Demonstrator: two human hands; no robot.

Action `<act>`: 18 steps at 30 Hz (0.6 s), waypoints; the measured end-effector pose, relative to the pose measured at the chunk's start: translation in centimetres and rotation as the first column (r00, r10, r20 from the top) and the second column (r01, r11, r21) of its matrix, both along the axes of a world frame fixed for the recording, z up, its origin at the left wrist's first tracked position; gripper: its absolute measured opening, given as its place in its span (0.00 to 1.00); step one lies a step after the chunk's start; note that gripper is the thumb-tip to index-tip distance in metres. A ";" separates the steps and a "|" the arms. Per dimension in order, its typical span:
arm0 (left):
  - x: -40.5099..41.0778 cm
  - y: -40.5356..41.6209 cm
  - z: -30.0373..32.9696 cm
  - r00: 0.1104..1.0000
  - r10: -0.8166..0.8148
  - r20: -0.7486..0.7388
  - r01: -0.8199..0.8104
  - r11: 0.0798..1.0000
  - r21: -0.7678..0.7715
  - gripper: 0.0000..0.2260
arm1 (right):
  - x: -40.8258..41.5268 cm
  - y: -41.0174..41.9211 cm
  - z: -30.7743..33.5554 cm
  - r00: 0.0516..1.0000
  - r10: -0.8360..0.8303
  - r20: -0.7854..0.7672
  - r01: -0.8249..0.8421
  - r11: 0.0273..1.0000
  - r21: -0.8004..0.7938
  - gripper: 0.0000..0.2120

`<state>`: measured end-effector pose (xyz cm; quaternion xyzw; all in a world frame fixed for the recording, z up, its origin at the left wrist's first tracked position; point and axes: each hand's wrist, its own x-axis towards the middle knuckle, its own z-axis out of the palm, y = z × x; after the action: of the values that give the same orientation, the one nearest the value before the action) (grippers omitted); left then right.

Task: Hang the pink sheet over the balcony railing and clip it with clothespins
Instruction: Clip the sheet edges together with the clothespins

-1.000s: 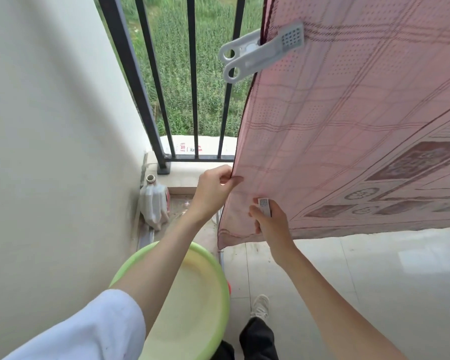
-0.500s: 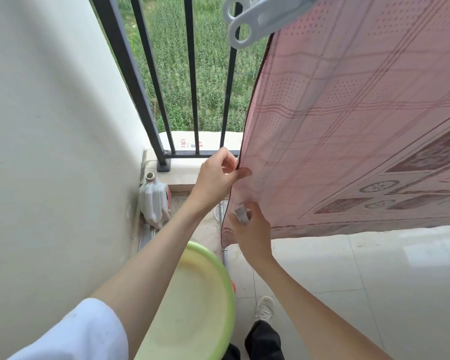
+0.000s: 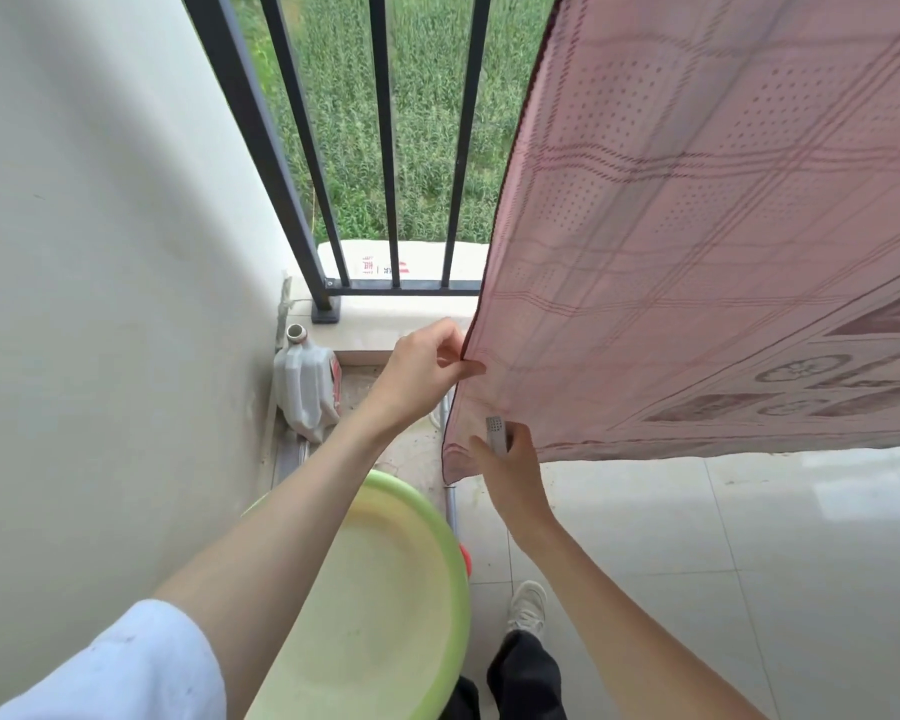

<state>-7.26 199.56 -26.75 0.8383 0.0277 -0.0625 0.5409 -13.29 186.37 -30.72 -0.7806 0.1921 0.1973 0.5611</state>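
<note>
Both hands are busy: my left hand (image 3: 427, 366) pinches the side hem of the pink sheet (image 3: 697, 241), which hangs limp and light just above my right hand (image 3: 510, 470), closed around a clothespin (image 3: 494, 431).

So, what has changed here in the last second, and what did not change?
The view tipped downward: the big white clothespin clipped at the sheet's top edge has gone out of sight. The right hand shifted slightly toward the sheet's lower corner. Unchanged: the left hand keeps its grip on the pink sheet edge, the right hand still holds a small clothespin, and the green basin stays put.
</note>
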 end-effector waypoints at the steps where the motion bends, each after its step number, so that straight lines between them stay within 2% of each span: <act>1: 0.1 -0.1 -0.1 1.000 0.010 0.014 -0.011 1.000 0.014 0.09 | 0.1 0.2 -0.2 0.997 -0.060 -0.057 0.067 0.990 0.123 0.03; 3: 0.1 -0.2 -0.6 1.000 0.010 0.025 -0.011 0.999 0.036 0.07 | 0.2 0.5 -0.7 0.964 -0.185 -0.190 0.244 0.900 0.362 0.08; 5: -0.1 -0.5 -1.1 0.998 -0.031 0.045 0.028 0.997 0.075 0.06 | 0.2 0.6 -0.9 0.900 -0.261 -0.350 0.422 0.724 0.545 0.09; 7: -0.4 -0.8 -1.6 0.996 -0.041 0.079 0.033 0.994 0.102 0.04 | 0.0 0.6 -1.1 0.847 -0.258 -0.464 0.523 0.557 0.645 0.05; 9: -0.3 -0.7 -1.7 0.992 -0.006 0.126 -0.010 0.992 0.127 0.04 | 0.0 0.7 -1.4 0.818 -0.234 -0.525 0.568 0.478 0.670 0.02; 11: 0.0 -0.2 -1.8 0.989 -0.010 0.150 -0.014 0.988 0.155 0.06 | -0.2 0.9 -1.8 0.813 -0.204 -0.545 0.564 0.509 0.651 0.04; 13: -0.1 0.4 -1.8 0.991 -0.017 0.133 -0.002 0.990 0.142 0.06 | -0.6 1.1 -2.1 0.837 -0.154 -0.525 0.496 0.617 0.610 0.10; 15: -0.2 0.6 -1.8 0.996 -0.006 0.093 -0.004 0.994 0.111 0.04 | -1.1 1.4 -2.2 0.850 -0.120 -0.513 0.446 0.681 0.580 0.13; 17: -0.3 0.6 -2.0 0.998 0.006 0.059 -0.009 0.999 0.053 0.04 | -1.5 1.5 -2.1 0.835 -0.130 -0.535 0.477 0.656 0.585 0.11; 18: -0.3 0.6 -2.0 0.999 0.011 0.045 -0.012 1.000 0.018 0.04 | -1.6 1.6 -2.0 0.816 -0.143 -0.559 0.520 0.605 0.604 0.10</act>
<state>-7.52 200.14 -28.79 0.8443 0.0210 -0.0404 0.5339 -14.85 188.00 -32.74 -0.3665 0.3681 0.3233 0.7910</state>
